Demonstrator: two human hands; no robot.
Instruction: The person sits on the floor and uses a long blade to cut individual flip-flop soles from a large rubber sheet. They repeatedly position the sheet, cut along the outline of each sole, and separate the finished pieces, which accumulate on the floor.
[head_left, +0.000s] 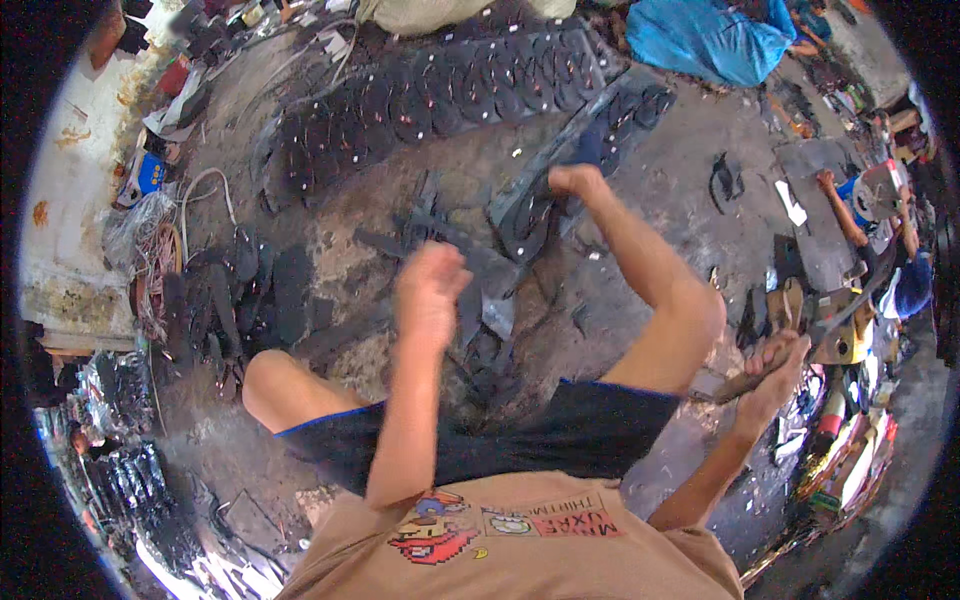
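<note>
My left hand (432, 285) is raised in front of my lap, above dark strips and scraps (480, 350) on the floor. Motion smears its fingers, so what they hold, if anything, does not show. Out to the right, beyond my knee, my right hand (782, 372) is closed round a flat grey-brown piece (738, 384); its exact kind is unclear. Between my legs, a dark flat sheet (480, 265) lies among black cut pieces.
Rows of black curved straps (430, 95) with small white bits lie ahead, beside a second dark strip (610, 120). A blue plastic sack (710, 40) is at the far right. Another person (908, 285) works at the right edge. Tangled wire (160, 265) lies left.
</note>
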